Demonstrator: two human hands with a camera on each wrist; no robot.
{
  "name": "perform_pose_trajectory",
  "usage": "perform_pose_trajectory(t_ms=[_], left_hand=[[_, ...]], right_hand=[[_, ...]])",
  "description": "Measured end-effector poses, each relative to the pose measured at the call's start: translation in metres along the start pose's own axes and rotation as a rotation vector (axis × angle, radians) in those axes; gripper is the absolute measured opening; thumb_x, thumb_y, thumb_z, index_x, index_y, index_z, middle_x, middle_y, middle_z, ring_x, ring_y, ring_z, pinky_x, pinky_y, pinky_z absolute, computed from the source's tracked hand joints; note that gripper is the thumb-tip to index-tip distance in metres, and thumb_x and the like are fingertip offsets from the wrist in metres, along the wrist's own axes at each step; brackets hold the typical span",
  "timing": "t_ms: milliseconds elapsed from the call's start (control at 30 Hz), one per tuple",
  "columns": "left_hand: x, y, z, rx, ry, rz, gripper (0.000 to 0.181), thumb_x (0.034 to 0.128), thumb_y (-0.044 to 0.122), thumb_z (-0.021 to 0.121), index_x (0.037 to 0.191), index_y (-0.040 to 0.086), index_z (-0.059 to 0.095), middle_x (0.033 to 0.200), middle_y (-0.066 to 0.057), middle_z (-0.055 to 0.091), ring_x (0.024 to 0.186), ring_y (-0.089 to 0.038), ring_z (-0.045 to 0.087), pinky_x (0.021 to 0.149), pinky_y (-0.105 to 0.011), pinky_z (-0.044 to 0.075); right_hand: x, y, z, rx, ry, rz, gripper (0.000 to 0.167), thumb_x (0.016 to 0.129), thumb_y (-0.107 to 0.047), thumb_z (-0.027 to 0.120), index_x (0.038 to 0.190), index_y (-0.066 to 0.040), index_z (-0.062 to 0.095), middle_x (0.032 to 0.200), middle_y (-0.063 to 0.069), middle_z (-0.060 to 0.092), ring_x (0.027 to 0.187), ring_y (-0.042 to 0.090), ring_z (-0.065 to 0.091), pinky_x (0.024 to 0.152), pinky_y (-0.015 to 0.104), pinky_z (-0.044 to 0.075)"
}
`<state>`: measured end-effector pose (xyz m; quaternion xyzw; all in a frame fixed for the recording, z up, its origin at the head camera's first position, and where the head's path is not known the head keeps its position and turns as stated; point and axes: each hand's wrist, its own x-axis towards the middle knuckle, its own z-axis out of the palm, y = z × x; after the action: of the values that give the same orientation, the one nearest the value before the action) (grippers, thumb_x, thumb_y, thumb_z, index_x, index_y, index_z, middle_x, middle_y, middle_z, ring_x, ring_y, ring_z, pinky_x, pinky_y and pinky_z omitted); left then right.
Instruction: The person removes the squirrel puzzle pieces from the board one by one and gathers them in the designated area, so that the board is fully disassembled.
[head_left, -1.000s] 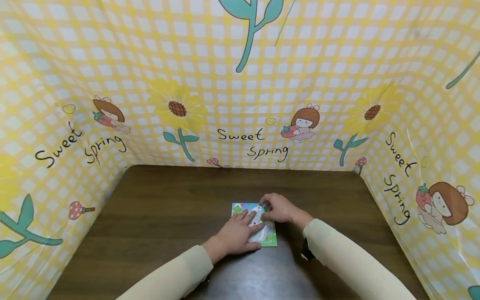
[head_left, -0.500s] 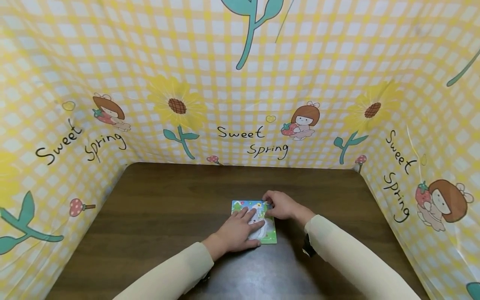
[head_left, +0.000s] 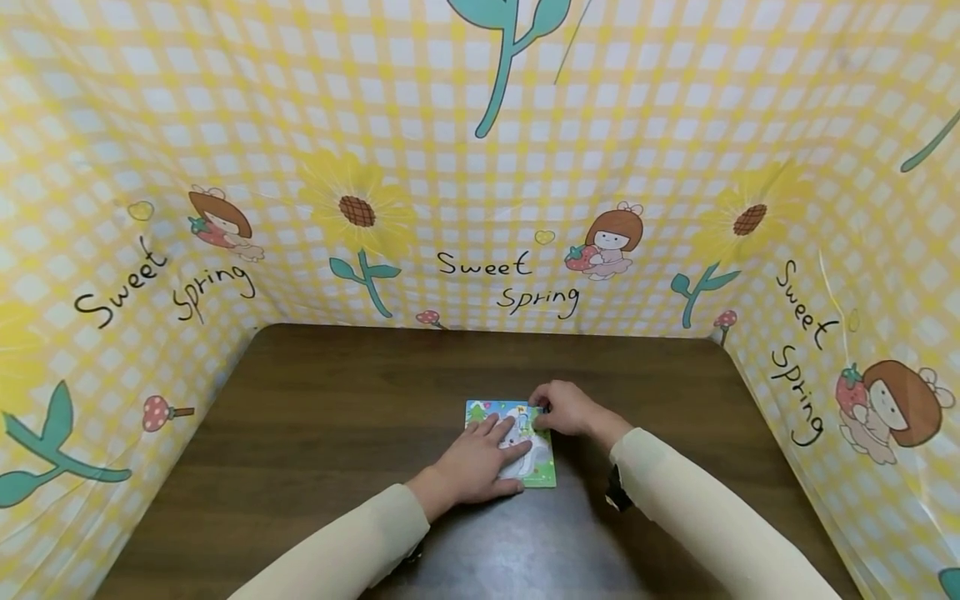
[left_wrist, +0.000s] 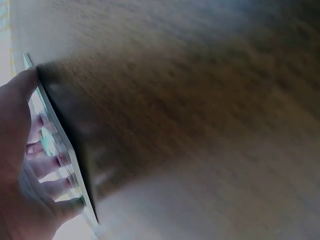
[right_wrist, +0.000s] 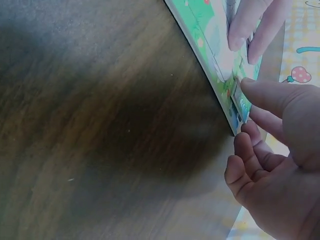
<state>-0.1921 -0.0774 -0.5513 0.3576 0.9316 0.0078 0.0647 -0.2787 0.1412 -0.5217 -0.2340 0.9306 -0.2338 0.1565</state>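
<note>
A square, flat jigsaw puzzle (head_left: 543, 475) with a pale animal figure on a blue and green printed ground lies on the table. Across its left part rests my left hand (head_left: 472, 465), fingers spread and straight, thumb by the near edge. At the far right corner is my right hand (head_left: 572, 408). In the right wrist view its thumb and index finger pinch a small puzzle piece (right_wrist: 241, 101), tilted up at the board's corner; the other fingers curl loosely below. The left wrist view shows the board's thin edge (left_wrist: 75, 162) under my left fingertips. Much of the picture is hidden by my hands.
The brown wooden table (head_left: 337, 400) has rounded far corners. A yellow checked cloth (head_left: 480, 208) with flowers and lettering stands around its back and both sides.
My right hand has shifted slightly to the right at the puzzle's far corner. My left hand stays spread on the puzzle. The head view has moved a little.
</note>
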Motion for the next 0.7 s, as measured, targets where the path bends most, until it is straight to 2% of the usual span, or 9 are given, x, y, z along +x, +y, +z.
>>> perform_pose_trajectory(t_ms=[133, 233, 500, 700], left_hand=[[0.000, 0.000, -0.001, 0.003, 0.005, 0.000, 0.067, 0.0997, 0.069, 0.045, 0.159, 0.037, 0.039, 0.166, -0.014, 0.033, 0.152, -0.041, 0.032, 0.117, -0.058, 0.036], [0.000, 0.001, -0.003, -0.001, 0.005, 0.003, 0.067, 0.0998, 0.068, 0.047, 0.159, 0.037, 0.040, 0.166, -0.014, 0.033, 0.152, -0.041, 0.032, 0.117, -0.058, 0.035], [0.002, 0.000, -0.004, -0.024, -0.015, -0.013, 0.068, 0.0980, 0.069, 0.050, 0.158, 0.039, 0.040, 0.167, -0.012, 0.032, 0.153, -0.040, 0.031, 0.117, -0.060, 0.034], [-0.001, -0.004, 0.000, -0.077, 0.002, -0.024, 0.070, 0.0975, 0.072, 0.048, 0.158, 0.038, 0.041, 0.168, -0.010, 0.030, 0.154, -0.037, 0.028, 0.119, -0.063, 0.027]], right_hand=[[-0.002, 0.003, 0.000, -0.019, 0.029, -0.056, 0.029, 0.086, -0.015, 0.080, 0.114, -0.007, 0.076, 0.104, 0.006, 0.072, 0.096, 0.019, 0.065, 0.087, 0.041, 0.055], [-0.004, 0.006, 0.001, 0.005, 0.056, -0.068, 0.027, 0.088, -0.014, 0.079, 0.114, -0.008, 0.076, 0.101, 0.006, 0.071, 0.092, 0.019, 0.064, 0.083, 0.040, 0.054], [-0.009, 0.009, 0.001, 0.144, 0.143, -0.033, 0.014, 0.093, -0.011, 0.076, 0.106, -0.014, 0.077, 0.096, -0.003, 0.071, 0.086, 0.012, 0.063, 0.080, 0.037, 0.054], [-0.019, 0.012, -0.005, 0.320, 0.180, -0.010, 0.009, 0.094, -0.013, 0.075, 0.102, -0.013, 0.077, 0.090, -0.001, 0.069, 0.081, 0.016, 0.060, 0.071, 0.033, 0.051]])
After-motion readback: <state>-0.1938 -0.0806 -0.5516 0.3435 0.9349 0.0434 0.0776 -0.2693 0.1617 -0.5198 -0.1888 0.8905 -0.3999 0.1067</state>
